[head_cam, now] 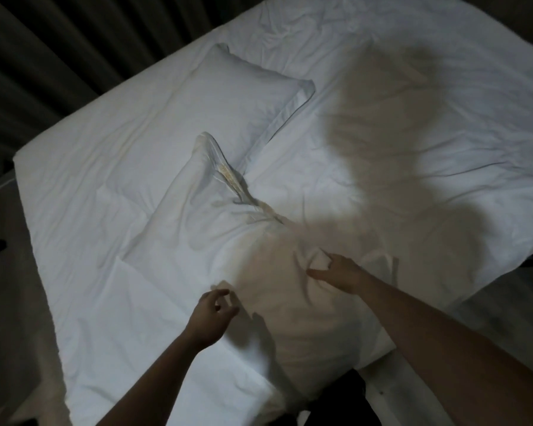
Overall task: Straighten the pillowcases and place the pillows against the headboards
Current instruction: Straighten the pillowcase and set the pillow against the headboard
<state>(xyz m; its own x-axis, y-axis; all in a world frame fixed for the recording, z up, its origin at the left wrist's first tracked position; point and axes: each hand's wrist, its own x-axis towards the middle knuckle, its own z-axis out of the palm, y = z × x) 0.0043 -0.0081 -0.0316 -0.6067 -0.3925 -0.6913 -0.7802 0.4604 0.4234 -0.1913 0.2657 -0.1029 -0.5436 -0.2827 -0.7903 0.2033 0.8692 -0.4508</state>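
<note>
In the head view, two pillows are lying on the white bed. The near pillow, rumpled, is sitting at frame centre; the right hand is pinching a fold of its pillowcase. The left hand, lower centre, is hovering at its near edge, fingers loosely curled and apart, gripping nothing. The far pillow is lying smooth at upper left.
</note>
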